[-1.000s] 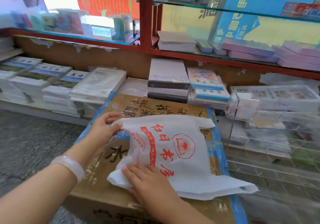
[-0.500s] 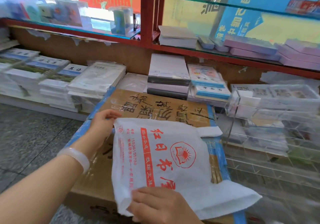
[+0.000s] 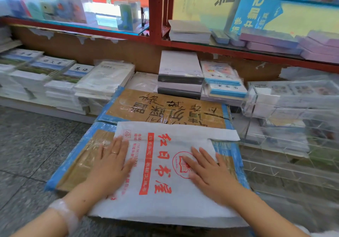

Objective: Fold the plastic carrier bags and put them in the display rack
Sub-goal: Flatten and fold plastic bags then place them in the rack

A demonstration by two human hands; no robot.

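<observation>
White carrier bag (image 3: 165, 163) flat on taped cardboard box (image 3: 165, 108) — left hand (image 3: 111, 165), right hand (image 3: 207, 170) pressed on it, fingers spread, gripping nothing.

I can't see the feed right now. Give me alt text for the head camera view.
Both hands, left hand and right hand, press flat on a white carrier bag with red print, spread unfolded on a taped cardboard box. A clear acrylic display rack stands to the right, with stacked books and red shelving behind.
</observation>
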